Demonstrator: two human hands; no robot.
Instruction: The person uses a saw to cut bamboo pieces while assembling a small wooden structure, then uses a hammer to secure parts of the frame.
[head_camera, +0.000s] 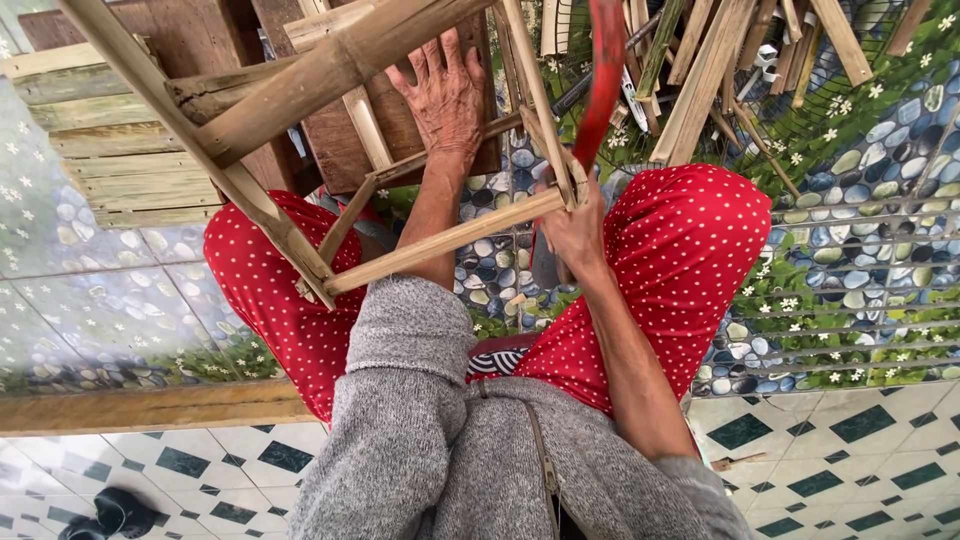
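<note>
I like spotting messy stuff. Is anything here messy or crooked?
Yes. Behind the bamboo frame, a heap of bamboo sticks lies criss-crossed on the pebble-patterned floor mat, pointing every way. The frame itself sits tilted across the person's knees, with the left hand flat on it and the right hand gripping a red-handled tool.

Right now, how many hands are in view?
2. The left hand lies flat on the wooden block inside the bamboo frame; the right hand grips the frame's corner beside a red tool. None hidden, apparently.

Left hand (443, 95): arm extended forward, palm down, fingers spread flat. Right hand (572, 232): forearm angled inward, fingers curled closed in a grip.
</note>
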